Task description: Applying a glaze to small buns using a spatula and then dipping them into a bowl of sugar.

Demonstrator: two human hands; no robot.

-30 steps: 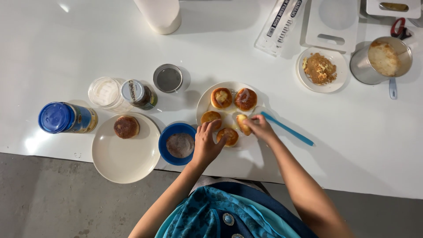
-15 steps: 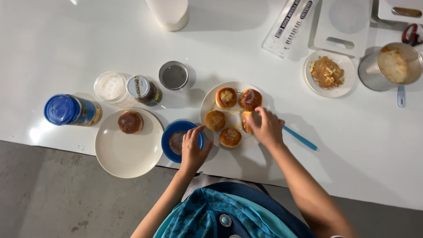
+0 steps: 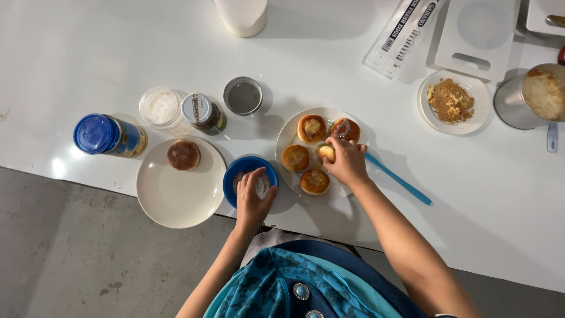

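Now right hand (image 3: 347, 162) grip closed round bun (image 3: 327, 153), above plate (image 3: 286, 136).

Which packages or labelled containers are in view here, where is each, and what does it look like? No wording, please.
Blue-lidded round can: far left of the white table, lying on its side, blue and yellow label.
Small dark jar with a printed silver lid: between the clear plastic tub and the open metal tin.
Clear flat plastic packet: top, right of centre, long, black and white printed strips.
No screens or signs.
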